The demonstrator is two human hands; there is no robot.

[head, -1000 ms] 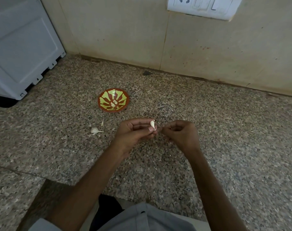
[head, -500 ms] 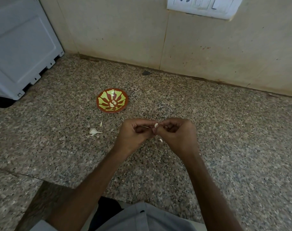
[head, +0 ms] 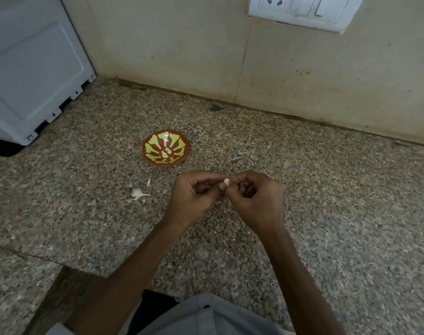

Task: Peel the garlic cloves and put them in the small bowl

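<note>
The garlic clove (head: 226,182) sits right where your two hands meet, above the speckled granite counter (head: 327,189) and in front of the small bowl (head: 175,143), a little to its right. Only its pale, creamy-white upper end shows, smooth and rounded; the rest is hidden between your fingertips, so you cannot tell how much skin is on it. Your left hand (head: 194,199) has thumb and forefinger closed on the clove from the left, the other fingers curled under. Your right hand (head: 256,199) meets it from the right, its fingers curled in tight with the tips pinching at the same clove. The bowl is red-brown with a yellow-green petal pattern and stands upright, with a few pale peeled cloves (head: 166,153) lying at its centre. To the left of your left hand, on the counter, lies a white garlic remnant (head: 137,193) with a thin stem, and just beyond it a small sliver of peel (head: 148,182). Farther out, a white appliance (head: 32,76) stands at the far left, and a white switch plate (head: 300,10) is fixed to the beige wall.
</note>
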